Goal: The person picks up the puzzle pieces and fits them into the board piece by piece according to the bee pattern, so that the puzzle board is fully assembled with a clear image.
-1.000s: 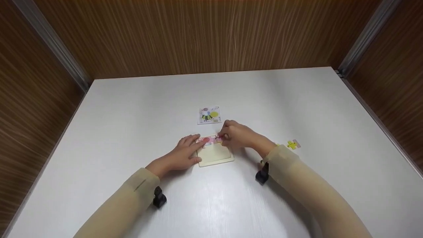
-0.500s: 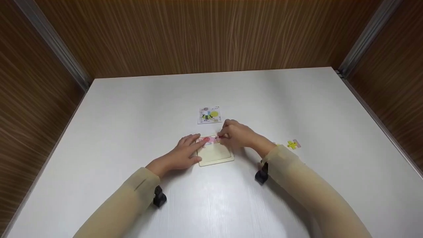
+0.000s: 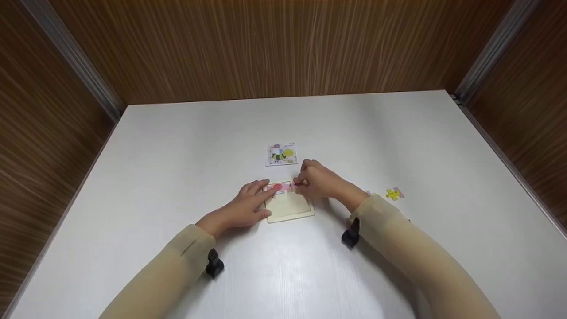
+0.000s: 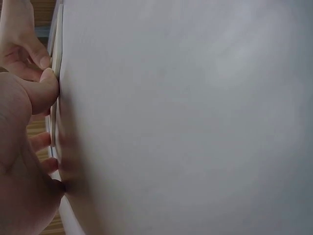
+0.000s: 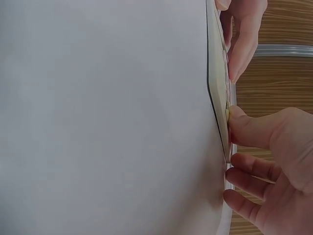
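Observation:
A pale square puzzle board (image 3: 291, 218) lies on the table, with pink pieces (image 3: 286, 186) along its far side and its lower part bare. The left hand (image 3: 242, 207) rests spread at the board's left edge, index fingertip on the pink pieces and thumb by the near left corner. At the far right corner, the right hand (image 3: 322, 181) pinches a small puzzle piece between thumb and curled fingers; those fingers mostly cover it. In the right wrist view, the right hand's (image 5: 288, 161) thumb presses at the edge of the board (image 5: 215, 68).
A picture card with a bee (image 3: 281, 154) lies beyond the board. A yellow and pink piece (image 3: 393, 193) sits to the right, and other pieces are partly hidden by the right forearm. Wooden panels (image 3: 283, 48) stand around the table.
The right fingers have shifted very slightly at the board's far right corner. The left hand has stayed in place.

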`<state>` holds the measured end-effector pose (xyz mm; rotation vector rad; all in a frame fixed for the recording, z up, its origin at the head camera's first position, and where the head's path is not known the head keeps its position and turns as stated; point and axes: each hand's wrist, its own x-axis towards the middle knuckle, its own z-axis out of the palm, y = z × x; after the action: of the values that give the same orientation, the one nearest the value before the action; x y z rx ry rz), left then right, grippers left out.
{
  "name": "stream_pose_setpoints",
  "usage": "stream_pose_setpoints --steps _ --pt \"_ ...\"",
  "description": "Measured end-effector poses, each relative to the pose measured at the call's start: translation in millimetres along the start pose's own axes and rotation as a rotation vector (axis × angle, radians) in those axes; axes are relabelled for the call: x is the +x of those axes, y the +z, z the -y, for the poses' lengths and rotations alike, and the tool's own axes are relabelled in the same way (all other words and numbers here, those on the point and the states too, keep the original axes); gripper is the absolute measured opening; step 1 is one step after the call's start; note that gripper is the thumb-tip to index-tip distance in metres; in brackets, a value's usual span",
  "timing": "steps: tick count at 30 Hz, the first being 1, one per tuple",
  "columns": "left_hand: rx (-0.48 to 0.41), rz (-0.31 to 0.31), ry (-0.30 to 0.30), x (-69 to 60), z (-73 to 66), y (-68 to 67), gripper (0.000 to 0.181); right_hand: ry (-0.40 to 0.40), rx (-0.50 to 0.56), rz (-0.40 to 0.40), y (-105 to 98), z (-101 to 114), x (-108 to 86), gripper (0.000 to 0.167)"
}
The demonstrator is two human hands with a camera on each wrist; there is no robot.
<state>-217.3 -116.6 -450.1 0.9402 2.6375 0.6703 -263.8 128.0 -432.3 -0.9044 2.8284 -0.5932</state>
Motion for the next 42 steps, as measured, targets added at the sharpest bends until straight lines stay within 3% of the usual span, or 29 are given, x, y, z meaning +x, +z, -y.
stream_pose_setpoints --steps 4,12,23,31,42 --pt "0.0 0.0 0.012 -0.3 0.3 -0.2 0.063 0.01 -0.012 -0.024 1 1 -1.4 0.021" --pt "0.001 0.002 -0.002 -1.7 1.0 -0.5 0.064 -0.055 -0.051 -0.053 4 3 -2.0 0.024" --pt "0.0 -0.008 0.0 -3.0 -1.2 -2.5 0.064 -0.012 -0.066 -0.016 3 9 0.2 0.022" --pt "0.006 0.004 -0.018 -3.2 1.3 -2.1 0.064 0.033 -0.013 -0.055 5 10 2.2 0.019" --pt "0.024 0.015 -0.009 -2.2 2.0 -2.5 0.062 -0.045 -0.101 -0.122 8 10 2.7 0.017"
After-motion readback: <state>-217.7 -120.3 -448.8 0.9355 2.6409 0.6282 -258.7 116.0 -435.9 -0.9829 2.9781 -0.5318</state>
